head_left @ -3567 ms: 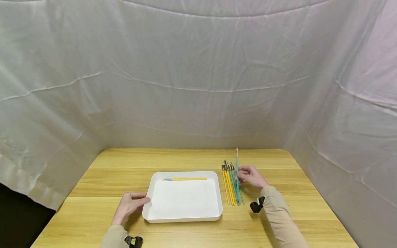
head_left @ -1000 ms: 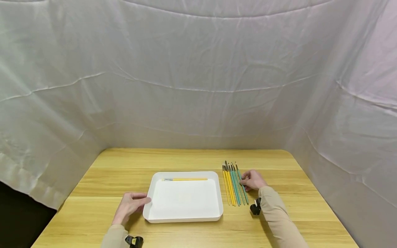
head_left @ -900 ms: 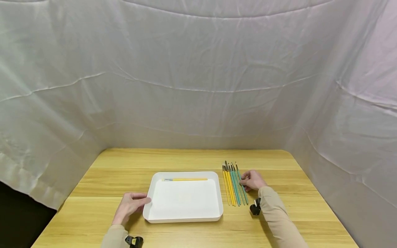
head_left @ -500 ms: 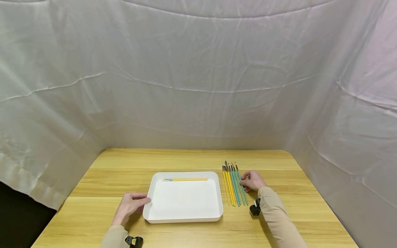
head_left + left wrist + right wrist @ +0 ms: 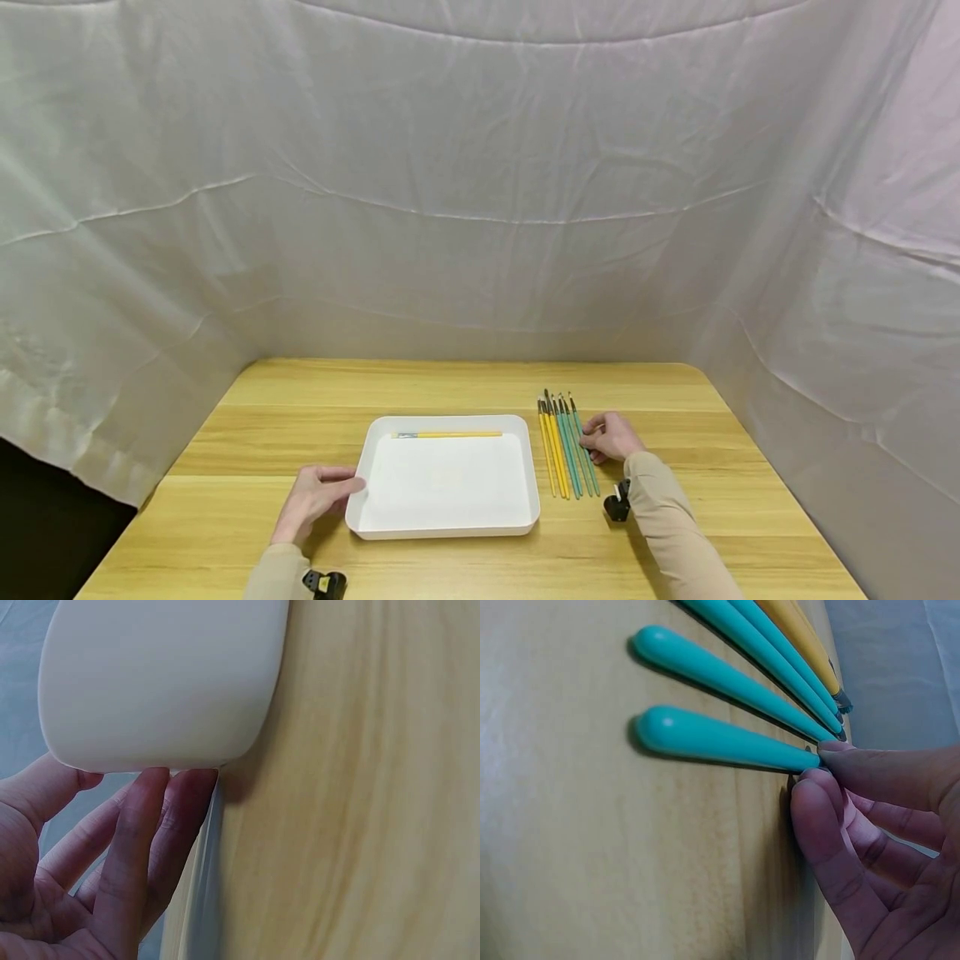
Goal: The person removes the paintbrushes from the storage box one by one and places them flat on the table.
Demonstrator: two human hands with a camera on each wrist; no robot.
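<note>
Pinching the outermost teal brush [image 5: 720, 741] lower right of centre, your right hand [image 5: 613, 437] seems closed on it; left hand [image 5: 315, 493] relaxed, fingertips [image 5: 161, 787] touching the tray [image 5: 442, 528].

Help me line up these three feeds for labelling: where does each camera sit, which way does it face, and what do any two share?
Head: worn high, facing forward and down at the table; both hands and sleeves show.
Left wrist: faces the white tray corner; left hand fingers touch it.
Right wrist: faces teal brush handles; right hand pinches the outermost teal brush.
Shared: head and left wrist both show the tray; head and right wrist the brushes.
</note>
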